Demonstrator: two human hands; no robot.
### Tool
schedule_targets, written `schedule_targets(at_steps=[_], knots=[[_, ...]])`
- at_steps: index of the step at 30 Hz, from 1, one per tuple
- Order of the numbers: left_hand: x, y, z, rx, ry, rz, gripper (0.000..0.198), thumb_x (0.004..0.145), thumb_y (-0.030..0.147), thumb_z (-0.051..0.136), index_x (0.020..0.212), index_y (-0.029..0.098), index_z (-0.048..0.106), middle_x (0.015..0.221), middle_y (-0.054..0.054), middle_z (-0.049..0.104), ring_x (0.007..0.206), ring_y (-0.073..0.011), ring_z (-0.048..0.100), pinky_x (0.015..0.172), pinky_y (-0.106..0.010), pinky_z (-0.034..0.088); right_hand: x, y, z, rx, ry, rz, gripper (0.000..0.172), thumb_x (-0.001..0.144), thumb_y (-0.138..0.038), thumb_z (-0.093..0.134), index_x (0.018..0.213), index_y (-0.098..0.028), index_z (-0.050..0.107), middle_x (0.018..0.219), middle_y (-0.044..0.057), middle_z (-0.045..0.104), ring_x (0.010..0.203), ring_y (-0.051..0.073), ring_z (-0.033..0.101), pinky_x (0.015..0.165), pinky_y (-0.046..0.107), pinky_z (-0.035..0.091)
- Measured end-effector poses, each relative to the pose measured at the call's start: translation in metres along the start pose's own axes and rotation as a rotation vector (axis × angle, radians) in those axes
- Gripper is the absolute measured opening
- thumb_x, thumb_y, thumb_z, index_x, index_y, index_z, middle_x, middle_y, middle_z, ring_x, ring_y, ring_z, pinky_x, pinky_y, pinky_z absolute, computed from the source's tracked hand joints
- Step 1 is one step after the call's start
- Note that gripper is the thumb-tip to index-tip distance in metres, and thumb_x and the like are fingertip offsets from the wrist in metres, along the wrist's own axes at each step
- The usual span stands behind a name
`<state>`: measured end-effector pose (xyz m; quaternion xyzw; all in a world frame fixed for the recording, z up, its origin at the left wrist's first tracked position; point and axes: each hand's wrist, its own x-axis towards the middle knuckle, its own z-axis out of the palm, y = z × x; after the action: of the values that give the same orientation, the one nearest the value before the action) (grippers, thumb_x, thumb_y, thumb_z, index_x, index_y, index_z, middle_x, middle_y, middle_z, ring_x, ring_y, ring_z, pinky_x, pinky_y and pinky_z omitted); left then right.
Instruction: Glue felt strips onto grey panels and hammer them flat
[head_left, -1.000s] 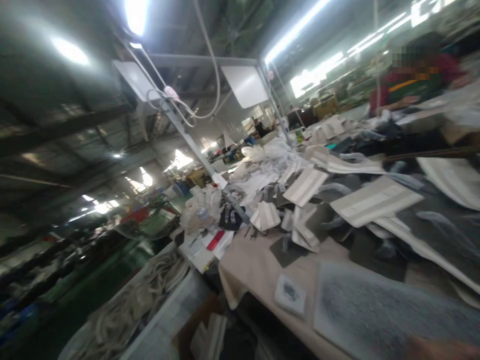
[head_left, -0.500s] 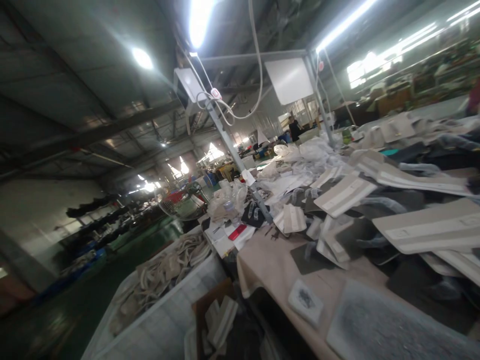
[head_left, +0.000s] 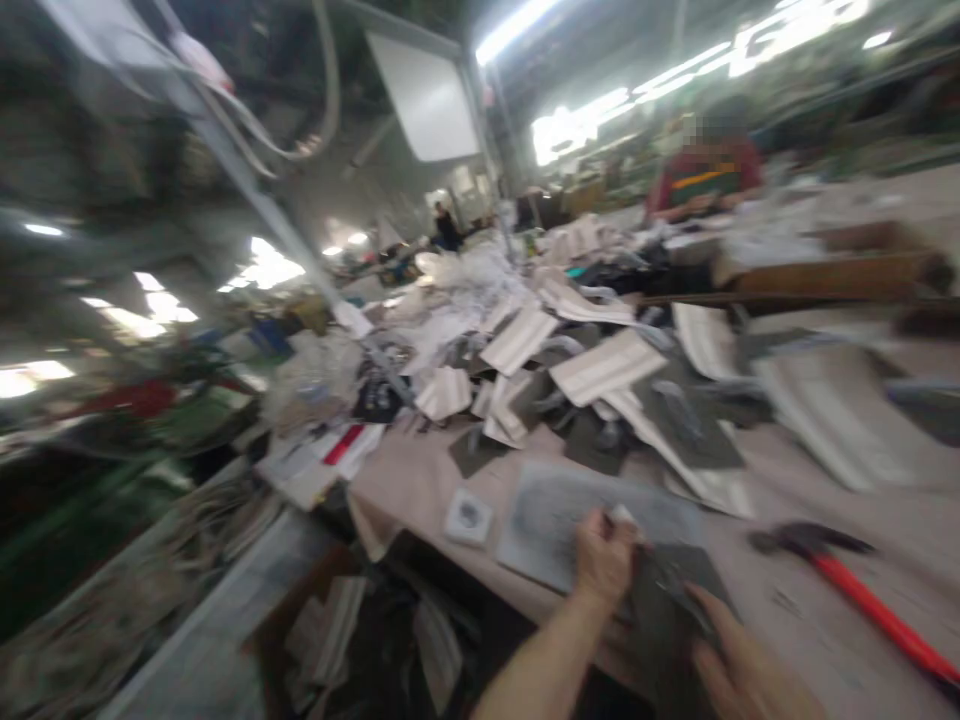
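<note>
Low in the head view, a dark grey flat panel (head_left: 664,625) tilts over the table's near edge, smeared by motion. My left hand (head_left: 604,560) is closed at its upper left edge, with a small white bit showing at the fingertips. On the panel's right side my right hand (head_left: 727,645) grips it, fingers curled over its edge. Beneath and behind the left hand lies a grey slab (head_left: 544,515) with a dark, worn surface. A small white block (head_left: 469,517) with a dark smudge sits left of the slab. Right of my hands rests a claw hammer (head_left: 862,590) with a red handle.
Cream and dark panels (head_left: 607,365) are heaped across the table (head_left: 412,480). A metal post (head_left: 277,215) rises at the left. Below it are a white bin (head_left: 217,600) of scraps and a cardboard box (head_left: 274,625). A person (head_left: 705,175) sits across the table.
The view has swung to the right and down. Both my hands, the dark grey panel, the hammer and the person across the table have come into view.
</note>
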<state>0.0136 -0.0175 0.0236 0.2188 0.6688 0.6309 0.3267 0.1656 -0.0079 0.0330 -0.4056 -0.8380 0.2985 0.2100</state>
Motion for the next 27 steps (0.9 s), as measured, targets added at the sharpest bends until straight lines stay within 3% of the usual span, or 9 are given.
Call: schedule_targets(at_steps=[2, 5, 10, 14, 16, 19, 21, 25, 27], knots=[[0.004, -0.001, -0.01, -0.028, -0.041, 0.042, 0.045, 0.075, 0.062, 0.069, 0.079, 0.017, 0.063, 0.071, -0.006, 0.066, 0.064, -0.0191, 0.065, 0.064, -0.03, 0.055, -0.021, 0.006, -0.009, 0.002, -0.031, 0.077, 0.048, 0.092, -0.025, 0.034, 0.133, -0.016, 0.058, 0.114, 0.013, 0.073, 0.099, 0.025, 0.073, 0.088, 0.039, 0.06], [0.024, -0.004, -0.028, -0.027, -0.076, 0.091, 0.04, 0.075, 0.055, 0.069, 0.084, 0.016, 0.064, 0.072, -0.004, 0.07, 0.065, -0.0193, 0.069, 0.066, -0.03, 0.058, -0.036, 0.005, -0.016, 0.026, 0.07, 0.079, 0.05, 0.095, -0.026, 0.031, 0.139, -0.014, 0.05, 0.132, 0.014, 0.065, 0.12, 0.024, 0.065, 0.102, 0.042, 0.055], [0.046, -0.003, -0.054, 0.13, -0.072, 0.163, 0.036, 0.077, 0.05, 0.066, 0.087, 0.015, 0.066, 0.078, -0.007, 0.074, 0.069, -0.0223, 0.073, 0.066, -0.03, 0.058, -0.056, -0.013, -0.017, 0.049, 0.239, 0.011, 0.047, 0.098, -0.023, 0.036, 0.142, -0.014, 0.046, 0.134, 0.016, 0.063, 0.121, 0.023, 0.064, 0.102, 0.043, 0.055], [0.059, -0.002, -0.062, 0.434, -0.044, 0.318, 0.03, 0.081, 0.043, 0.063, 0.095, 0.017, 0.069, 0.084, -0.009, 0.076, 0.078, -0.0244, 0.072, 0.073, -0.031, 0.053, -0.065, -0.029, -0.012, 0.184, 0.31, 0.011, 0.046, 0.095, -0.028, 0.047, 0.14, -0.02, 0.052, 0.133, 0.013, 0.064, 0.119, 0.026, 0.064, 0.101, 0.046, 0.054], [0.065, -0.003, -0.064, 0.609, -0.043, 0.41, 0.027, 0.084, 0.038, 0.063, 0.101, 0.019, 0.07, 0.091, -0.009, 0.077, 0.082, -0.0242, 0.071, 0.075, -0.031, 0.051, -0.062, -0.037, -0.012, 0.406, 0.315, 0.151, 0.043, 0.091, -0.034, 0.054, 0.132, -0.022, 0.059, 0.124, 0.011, 0.07, 0.111, 0.027, 0.067, 0.098, 0.046, 0.055], [0.071, -0.006, -0.067, 0.787, -0.059, 0.502, 0.026, 0.087, 0.033, 0.065, 0.109, 0.02, 0.07, 0.104, -0.01, 0.077, 0.092, -0.0255, 0.07, 0.079, -0.031, 0.05, -0.049, -0.045, -0.023, 0.945, 0.29, 0.489, 0.036, 0.084, -0.044, 0.06, 0.109, -0.02, 0.069, 0.093, 0.009, 0.076, 0.083, 0.028, 0.073, 0.077, 0.043, 0.061], [0.073, -0.007, -0.071, 0.884, -0.061, 0.566, 0.026, 0.089, 0.031, 0.064, 0.111, 0.019, 0.07, 0.107, -0.011, 0.076, 0.097, -0.0268, 0.07, 0.088, -0.035, 0.049, -0.041, -0.047, -0.034, 1.237, 0.223, 0.627, 0.036, 0.08, -0.051, 0.062, 0.092, -0.018, 0.071, 0.082, 0.01, 0.075, 0.074, 0.029, 0.072, 0.069, 0.044, 0.061], [0.073, -0.001, -0.076, 1.056, -0.051, 0.643, 0.019, 0.092, 0.027, 0.059, 0.102, 0.017, 0.072, 0.1, -0.012, 0.077, 0.095, -0.0265, 0.069, 0.112, -0.043, 0.037, -0.035, -0.042, -0.048, 1.392, 0.06, 0.721, 0.031, 0.075, -0.049, 0.07, 0.077, -0.019, 0.072, 0.079, 0.012, 0.076, 0.073, 0.031, 0.073, 0.07, 0.045, 0.061], [0.075, 0.006, -0.079, 1.079, 0.013, 0.555, 0.019, 0.093, 0.028, 0.057, 0.099, 0.016, 0.072, 0.098, -0.012, 0.077, 0.095, -0.0265, 0.069, 0.106, -0.04, 0.042, -0.036, -0.034, -0.046, 1.389, -0.022, 0.765, 0.026, 0.074, -0.044, 0.072, 0.076, -0.018, 0.072, 0.073, 0.012, 0.075, 0.066, 0.031, 0.072, 0.068, 0.046, 0.062]])
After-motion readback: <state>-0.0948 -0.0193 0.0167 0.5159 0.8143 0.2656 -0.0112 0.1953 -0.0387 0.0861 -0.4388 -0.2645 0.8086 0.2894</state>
